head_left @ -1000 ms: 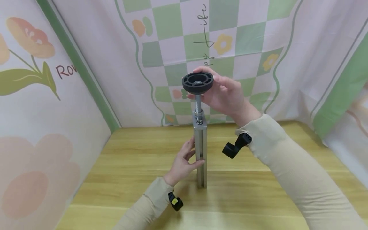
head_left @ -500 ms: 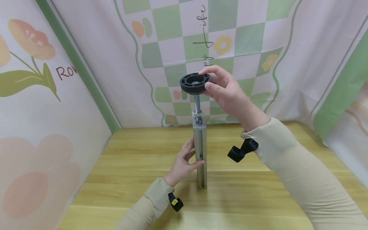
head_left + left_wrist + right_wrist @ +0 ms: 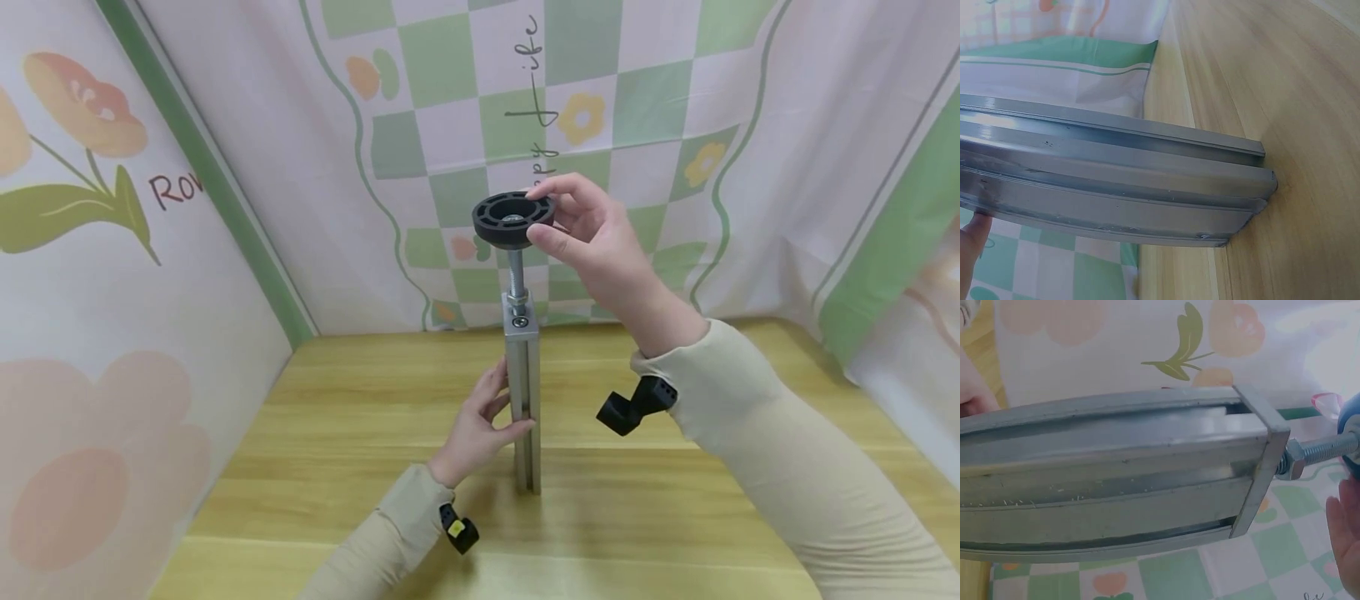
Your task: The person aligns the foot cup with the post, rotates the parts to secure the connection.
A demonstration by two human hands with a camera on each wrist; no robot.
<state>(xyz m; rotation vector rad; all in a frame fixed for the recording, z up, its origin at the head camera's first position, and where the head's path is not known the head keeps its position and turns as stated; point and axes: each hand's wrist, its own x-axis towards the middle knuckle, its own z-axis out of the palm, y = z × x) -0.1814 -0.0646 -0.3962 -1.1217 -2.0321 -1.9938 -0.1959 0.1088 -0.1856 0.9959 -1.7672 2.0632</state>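
A silvery aluminium profile [image 3: 522, 383] stands upright on the table, its lower end meeting the wood in the left wrist view. My left hand [image 3: 474, 435] holds it at mid-height, thumb across the near side and fingers behind. On top, an end plate [image 3: 521, 327] carries a threaded rod [image 3: 515, 270] with a nut [image 3: 1295, 459]. The rod bears a round black levelling foot [image 3: 495, 234], facing up like a shallow cup. My right hand [image 3: 602, 243] pinches the foot's right rim, thumb on the near side and index finger over the far edge.
The wooden table [image 3: 360, 392] reaches back to a printed curtain [image 3: 450, 133]. Another printed curtain [image 3: 210, 275] hangs along the left. A black wrist mount [image 3: 636, 404] hangs below the right cuff, and a smaller one [image 3: 459, 529] below the left.
My right hand has come round the levelling foot from its far side to its right rim, and its wrist has moved right and slightly down. My left hand and the profile have stayed put.
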